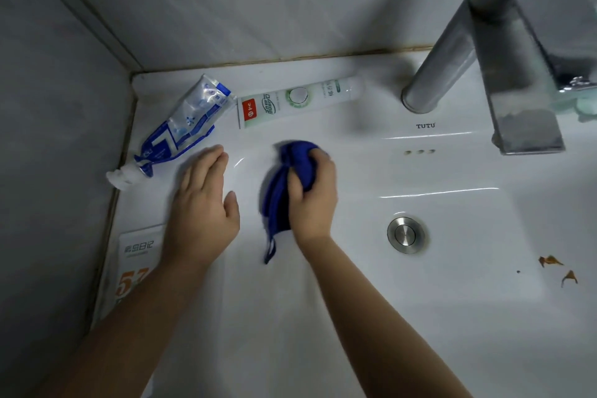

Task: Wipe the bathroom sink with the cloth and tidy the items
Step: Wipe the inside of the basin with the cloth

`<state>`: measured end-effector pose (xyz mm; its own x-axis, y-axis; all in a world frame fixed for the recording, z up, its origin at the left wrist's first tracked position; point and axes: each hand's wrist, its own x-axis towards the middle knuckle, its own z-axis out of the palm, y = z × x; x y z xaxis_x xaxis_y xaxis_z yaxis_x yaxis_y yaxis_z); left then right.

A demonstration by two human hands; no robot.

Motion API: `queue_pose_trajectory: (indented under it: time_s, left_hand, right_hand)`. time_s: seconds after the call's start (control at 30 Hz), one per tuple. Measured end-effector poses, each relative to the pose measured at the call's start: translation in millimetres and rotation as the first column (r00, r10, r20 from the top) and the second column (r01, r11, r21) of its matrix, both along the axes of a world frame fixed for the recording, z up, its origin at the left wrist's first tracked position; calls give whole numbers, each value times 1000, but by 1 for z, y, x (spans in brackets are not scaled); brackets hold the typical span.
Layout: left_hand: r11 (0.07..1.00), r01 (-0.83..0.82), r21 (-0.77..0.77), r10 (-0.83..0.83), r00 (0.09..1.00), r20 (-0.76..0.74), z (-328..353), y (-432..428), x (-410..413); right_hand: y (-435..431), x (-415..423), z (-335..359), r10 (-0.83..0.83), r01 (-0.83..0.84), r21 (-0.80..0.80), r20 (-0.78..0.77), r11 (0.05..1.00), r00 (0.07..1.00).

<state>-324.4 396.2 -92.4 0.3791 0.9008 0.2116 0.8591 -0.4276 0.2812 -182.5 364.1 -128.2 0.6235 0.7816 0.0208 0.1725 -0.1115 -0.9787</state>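
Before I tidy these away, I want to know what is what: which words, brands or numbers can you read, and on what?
"TUTU": on the sink ledge, beside the faucet.
"5", orange, next digit partly hidden: on the white packet.
"日记", after two blurred characters: same packet.
White-green tube: Chinese print, too blurred to read.
Blue tube: crumpled print, unreadable.

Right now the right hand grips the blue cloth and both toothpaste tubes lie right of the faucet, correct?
No. The head view shows the right hand gripping the blue cloth, but the blue toothpaste tube and the white toothpaste tube lie left of the faucet.
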Motion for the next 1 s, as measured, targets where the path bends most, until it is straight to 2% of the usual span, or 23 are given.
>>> queue_pose_trajectory:
  time_s: [0.07, 0.2, 0.33, 0.4, 0.47, 0.53, 0.57, 0.67, 0.87, 0.93, 1.0]
  left_hand:
    - [1000, -11, -8, 11, 1000, -4, 1, -1, 1]
    - [1000, -22, -20, 21, 999, -29, 1, -3, 3]
    - [999, -25, -31, 24, 999, -46, 4, -4, 4]
    - [998, -31, -48, 29, 999, -35, 5, -4, 5]
    - [998, -33, -58, 32, 999, -25, 5, -4, 4]
    - [998, -23, -65, 21, 999, -35, 5, -3, 3]
    - [998, -22, -63, 19, 999, -38, 5, -3, 2]
    - [996, -47, -74, 44, 998, -43, 6, -3, 4]
    - [997, -38, -64, 28, 989, -146, 11, -8, 4]
    - [999, 12, -30, -18, 980, -198, 16, -11, 10]
    - [992, 127, 11, -123, 976, -181, 20, -13, 32]
  right_hand:
    - [-10, 36, -1, -97, 96, -39, -33, 995, 995]
    - [-37, 112, -3, -272, 273, -89, 20, 958, 962]
    - [-40, 120, -11, -353, 347, -146, -21, 927, 935]
    - [-39, 92, -19, -234, 226, -193, -19, 955, 972]
    - [-41, 49, -29, 106, -89, -262, 51, 961, 993]
    - [-42, 4, -32, 416, -365, -314, 114, 876, 902]
    - [-41, -11, -29, 470, -410, -323, 130, 853, 873]
    - [-34, -10, -27, 434, -331, -372, 237, 867, 869]
    - [-59, 101, -44, 513, -220, -545, 471, 809, 718]
    - [-74, 138, -42, 493, -147, -574, 510, 805, 705]
    - [-88, 171, -41, 439, -44, -605, 523, 795, 731]
